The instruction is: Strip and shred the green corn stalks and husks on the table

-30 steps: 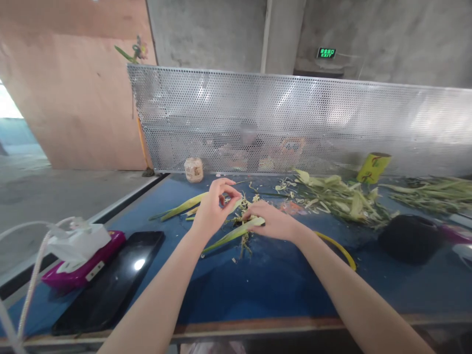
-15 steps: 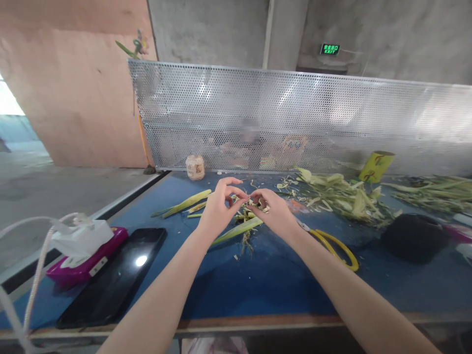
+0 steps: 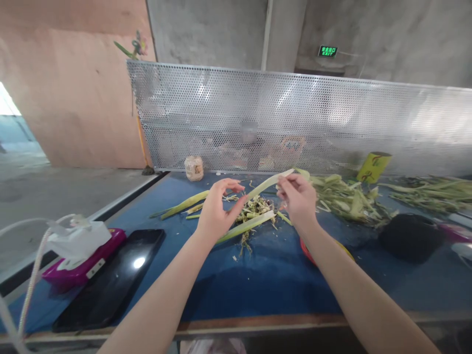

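A pale green corn husk strip (image 3: 263, 186) stretches between my two hands, slanting up to the right. My left hand (image 3: 220, 209) pinches its lower end between thumb and fingertip, the other fingers curled loosely above. Near the upper end, my right hand (image 3: 299, 199) grips the strip with bent fingers. Beneath them lies a small heap of shredded plant scraps (image 3: 254, 209). A longer husk leaf (image 3: 249, 226) rests across the heap's near side. Scissors with red and yellow handles (image 3: 308, 253) lie partly hidden under my right forearm.
A black phone (image 3: 110, 280) and a magenta power strip (image 3: 79, 263) with cables are at left. A large husk pile (image 3: 342, 196), a yellow can (image 3: 373, 167) and a dark round object (image 3: 411, 238) are at right. A perforated metal screen (image 3: 228, 113) closes the back.
My hands have moved apart, the right one going right and slightly up. A husk strip now spans between them. The scissors are more covered by my right forearm.
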`<state>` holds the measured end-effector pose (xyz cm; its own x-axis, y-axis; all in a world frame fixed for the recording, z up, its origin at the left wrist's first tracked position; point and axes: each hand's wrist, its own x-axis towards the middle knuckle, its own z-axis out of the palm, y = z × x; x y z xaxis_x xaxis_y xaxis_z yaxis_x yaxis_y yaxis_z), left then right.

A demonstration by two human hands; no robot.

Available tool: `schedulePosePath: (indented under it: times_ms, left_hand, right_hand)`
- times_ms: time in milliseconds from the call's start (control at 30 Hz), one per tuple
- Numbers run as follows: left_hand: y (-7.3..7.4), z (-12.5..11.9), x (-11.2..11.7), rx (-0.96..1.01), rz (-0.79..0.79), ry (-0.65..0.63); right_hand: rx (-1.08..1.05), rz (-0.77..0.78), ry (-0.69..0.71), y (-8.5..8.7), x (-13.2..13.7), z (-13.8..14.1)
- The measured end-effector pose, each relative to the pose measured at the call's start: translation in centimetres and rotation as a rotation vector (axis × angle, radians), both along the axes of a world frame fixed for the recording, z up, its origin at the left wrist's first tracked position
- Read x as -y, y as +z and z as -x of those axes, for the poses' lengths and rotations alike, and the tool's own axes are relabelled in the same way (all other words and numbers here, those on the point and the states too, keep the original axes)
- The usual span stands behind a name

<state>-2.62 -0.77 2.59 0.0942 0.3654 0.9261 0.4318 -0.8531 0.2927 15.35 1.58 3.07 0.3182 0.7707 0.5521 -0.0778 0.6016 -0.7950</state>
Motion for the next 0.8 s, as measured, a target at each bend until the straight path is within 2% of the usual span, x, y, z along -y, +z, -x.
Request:
schedulePosePath:
  times_ms: [100, 167, 233, 300, 367, 433, 600, 800]
  left_hand:
    - [0.3, 0.0, 0.1, 0.104, 0.019, -0.012]
    - [0.4, 0.0, 0.0, 0.166, 0.094, -0.037]
    - [0.3, 0.0, -0.3, 0.169, 0.268, -0.096]
    - [0.0, -0.2, -0.6, 0.132, 0.502, -0.168]
    - [-0.4, -0.3, -0.8, 0.094, 0.673, -0.224]
    - [-0.8, -0.4, -1.0, 0.054, 0.735, -0.248]
    - [-1.0, -0.4, -1.0, -0.021, 0.737, -0.258]
    - [-0.9, -0.3, -0.9, -0.048, 0.758, -0.247]
  right_hand:
    - [-0.167, 0.036, 0.156, 0.9, -0.6, -1.8]
    - [-0.113, 0.151, 0.324, 0.9, -0.9, -2.4]
    - [0.020, 0.299, 0.465, 0.4, -1.0, -2.2]
    - [0.177, 0.404, 0.531, -0.2, -0.8, -1.4]
    - [0.322, 0.436, 0.549, -0.7, -0.5, -0.4]
    - [0.444, 0.428, 0.546, -1.0, 0.0, 0.5]
    - [0.668, 0.337, 0.450, -1.2, 0.4, 0.8]
    - [0.727, 0.216, 0.361, -1.5, 0.2, 0.7]
